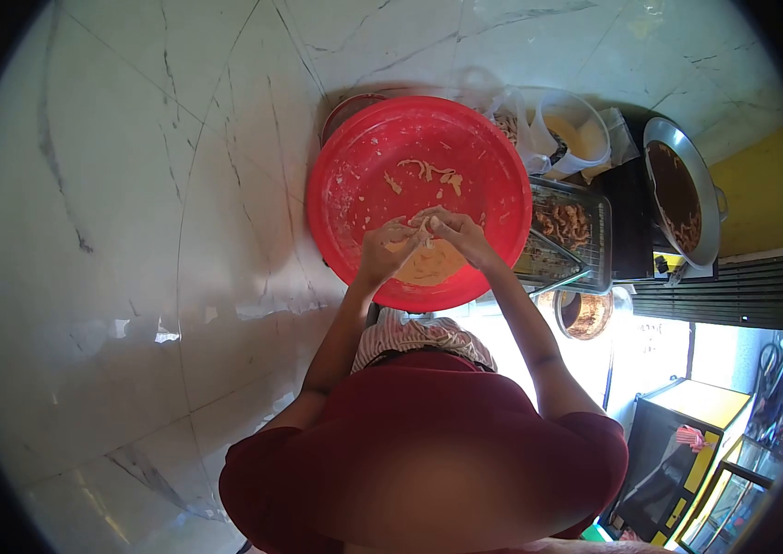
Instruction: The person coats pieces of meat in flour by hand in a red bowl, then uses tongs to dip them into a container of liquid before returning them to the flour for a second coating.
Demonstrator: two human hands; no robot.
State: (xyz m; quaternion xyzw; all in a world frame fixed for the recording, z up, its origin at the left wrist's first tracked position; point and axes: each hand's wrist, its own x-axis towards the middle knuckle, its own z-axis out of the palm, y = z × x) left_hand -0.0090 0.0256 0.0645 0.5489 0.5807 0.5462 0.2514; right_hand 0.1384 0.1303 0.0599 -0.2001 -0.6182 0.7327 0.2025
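Observation:
A big red plastic basin (355, 166) stands in front of me, its inner wall dusted with flour. My left hand (386, 247) and my right hand (462, 236) meet over its near half, fingers closed together around a pale flour-coated strip (426, 229). What the strip is made of cannot be made out. Beneath my hands lies a heap of tan flour (433, 266). Several more coated strips (428, 171) rest on the basin's floor beyond my fingertips.
Right of the basin is a metal tray with a rack (600, 235) holding browned fried pieces (562, 222). Behind it stands a white tub of yellowish liquid (580, 129). A wide pan of dark oil (678, 189) sits farther right, with a brown-stained pot (585, 314) nearer me.

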